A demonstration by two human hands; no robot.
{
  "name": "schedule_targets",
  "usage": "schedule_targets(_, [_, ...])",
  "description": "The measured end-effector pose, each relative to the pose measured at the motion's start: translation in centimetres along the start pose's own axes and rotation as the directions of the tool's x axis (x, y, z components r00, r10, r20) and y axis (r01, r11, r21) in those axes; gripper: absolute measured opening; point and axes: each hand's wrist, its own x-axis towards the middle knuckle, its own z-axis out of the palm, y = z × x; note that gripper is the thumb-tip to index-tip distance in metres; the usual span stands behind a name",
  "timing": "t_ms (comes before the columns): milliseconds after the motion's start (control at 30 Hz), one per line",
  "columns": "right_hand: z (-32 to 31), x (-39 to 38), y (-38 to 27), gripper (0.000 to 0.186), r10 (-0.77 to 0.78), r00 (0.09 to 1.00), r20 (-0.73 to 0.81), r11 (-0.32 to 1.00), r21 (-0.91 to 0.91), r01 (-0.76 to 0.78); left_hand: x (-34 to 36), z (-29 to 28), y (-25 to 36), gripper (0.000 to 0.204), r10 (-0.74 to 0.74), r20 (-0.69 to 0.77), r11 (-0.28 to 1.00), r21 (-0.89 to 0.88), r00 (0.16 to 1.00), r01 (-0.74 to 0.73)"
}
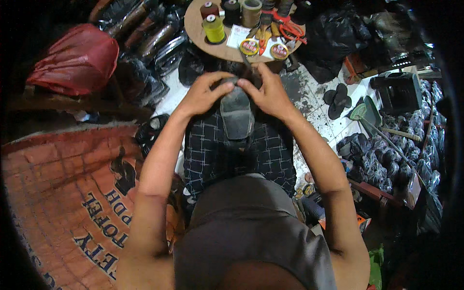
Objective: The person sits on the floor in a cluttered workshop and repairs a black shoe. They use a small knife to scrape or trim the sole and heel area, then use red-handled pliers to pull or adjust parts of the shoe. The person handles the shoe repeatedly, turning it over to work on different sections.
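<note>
My left hand (209, 91) and my right hand (265, 88) grip a dark grey shoe (236, 115) over my lap, thumbs pressed near its far end, fingers closed around it. Its worn sole seems to face up. A narrow dark piece (246, 64) sticks up by my right fingers; I cannot make out what it is. Just beyond stands a round wooden table (203, 34) with a yellow thread spool (213, 30), other spools, red scissors (290, 30), pliers (264, 35) and two round tins (249, 47).
An orange tarp (63, 179) lies left, below a red bag (72, 58). Black bags (328, 43) fill the back right. Dark soles (337, 100), a green dustpan (372, 113) and plastic-wrapped bundles (391, 150) lie to the right on white tiles (316, 121).
</note>
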Motion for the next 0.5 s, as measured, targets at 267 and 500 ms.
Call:
schedule_targets(267, [1.0, 0.0, -1.0, 0.05, 0.127, 0.988, -0.093, 0.991, 0.057, -0.122, 0.4, 1.3, -0.7, 0.037, 0.088, -0.151, 0.992, 0.107, 0.985, -0.073])
schedule_targets(500, [1.7, 0.1, -0.7, 0.048, 0.107, 0.979, -0.173, 0.994, 0.054, -0.099, 0.7, 1.7, -1.0, 0.037, 0.08, -0.182, 0.994, 0.089, 0.98, -0.065])
